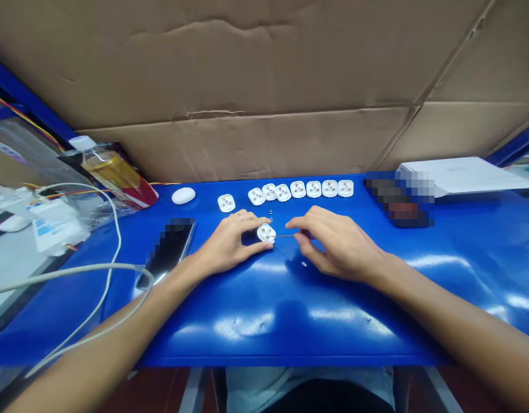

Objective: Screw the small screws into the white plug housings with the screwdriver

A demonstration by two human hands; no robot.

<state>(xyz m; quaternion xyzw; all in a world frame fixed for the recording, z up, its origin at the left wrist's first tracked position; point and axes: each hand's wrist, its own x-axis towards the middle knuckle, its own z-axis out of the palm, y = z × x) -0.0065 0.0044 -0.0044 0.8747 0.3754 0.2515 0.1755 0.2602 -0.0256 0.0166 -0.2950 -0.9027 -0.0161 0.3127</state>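
Observation:
My left hand (234,241) grips a small white socket piece (264,232) between thumb and fingers; metal contacts show on its upward face. A ring is on one finger of this hand. My right hand (337,244) is closed around a screwdriver (285,236), whose handle is mostly hidden in the fingers. Its thin metal shaft points left, and the tip reaches the socket piece. Just behind the socket piece lie small metal bits (271,213), too small to name. Another tiny shiny bit (304,264) rests on the blue tabletop (264,321) below my right hand.
Several similar white pieces (314,189) stand in a row at the back, with one (226,202) apart. A white rounded object (183,195), a phone (172,246), a bottle (112,169) and loose cables (113,267) occupy the left. A white box (462,175) sits right, before cardboard (264,86).

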